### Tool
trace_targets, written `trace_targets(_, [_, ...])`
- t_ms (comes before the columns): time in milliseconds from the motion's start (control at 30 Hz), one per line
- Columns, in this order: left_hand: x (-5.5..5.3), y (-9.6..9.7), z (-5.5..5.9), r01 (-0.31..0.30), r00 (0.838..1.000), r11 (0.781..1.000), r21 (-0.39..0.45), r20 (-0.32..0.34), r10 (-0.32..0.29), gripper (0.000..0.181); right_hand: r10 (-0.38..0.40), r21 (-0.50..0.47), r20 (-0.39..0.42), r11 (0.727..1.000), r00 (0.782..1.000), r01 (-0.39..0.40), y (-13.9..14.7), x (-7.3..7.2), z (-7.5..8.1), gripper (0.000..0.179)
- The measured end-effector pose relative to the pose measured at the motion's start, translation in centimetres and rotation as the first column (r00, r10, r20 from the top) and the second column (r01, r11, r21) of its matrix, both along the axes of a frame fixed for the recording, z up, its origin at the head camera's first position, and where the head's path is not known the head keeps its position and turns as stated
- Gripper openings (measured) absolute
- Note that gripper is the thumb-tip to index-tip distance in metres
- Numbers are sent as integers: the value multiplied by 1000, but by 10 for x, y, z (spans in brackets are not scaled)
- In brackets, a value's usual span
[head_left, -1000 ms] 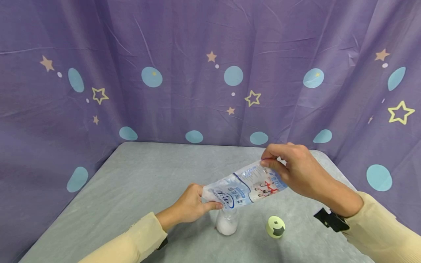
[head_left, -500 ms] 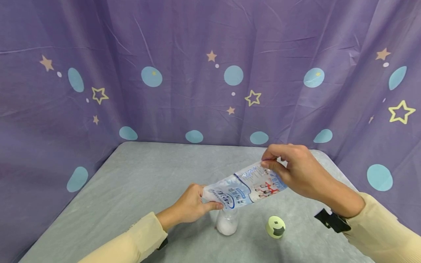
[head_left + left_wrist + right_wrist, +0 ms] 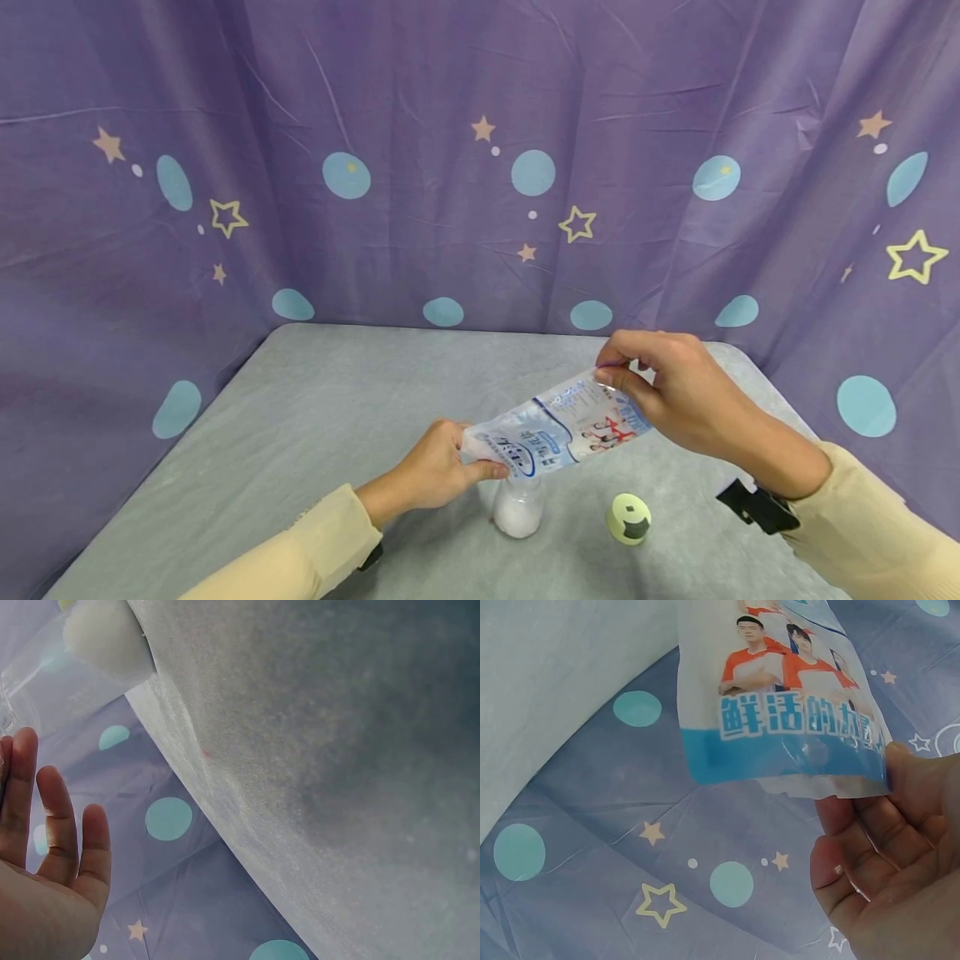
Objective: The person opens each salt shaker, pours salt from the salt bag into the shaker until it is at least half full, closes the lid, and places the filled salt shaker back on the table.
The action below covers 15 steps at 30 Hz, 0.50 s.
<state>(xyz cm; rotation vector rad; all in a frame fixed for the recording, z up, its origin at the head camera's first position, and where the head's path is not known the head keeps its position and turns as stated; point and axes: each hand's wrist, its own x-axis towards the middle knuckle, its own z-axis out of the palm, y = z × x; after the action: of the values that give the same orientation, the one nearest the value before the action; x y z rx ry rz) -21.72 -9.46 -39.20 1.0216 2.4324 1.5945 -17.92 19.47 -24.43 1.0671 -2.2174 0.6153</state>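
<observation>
A white and blue printed plastic bag slants down to the left over a clear bottle. My left hand grips its lower end between thumb and fingers, right at the bottle's mouth, which the bag hides. Up at the other end, my right hand pinches the bag's corner. White powdery stuff fills the lower part of the upright bottle. In the right wrist view, the bag's blue-banded edge meets the thumb and fingers.
A pale yellow-green round lid with a dark patch lies on the grey-covered table, right of the bottle. A purple curtain with stars and blue dots hangs behind and beside the table.
My right hand and its end of the bag have sunk very slightly. The left hand, bottle and lid stay where they were.
</observation>
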Motion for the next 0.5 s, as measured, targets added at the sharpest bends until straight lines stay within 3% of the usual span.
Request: trace_targets(500, [-1, 0, -1, 4, 1000, 1000, 1, -11, -4, 26, -8, -9, -30, 1000, 1000, 8, -4, 2, -1, 30])
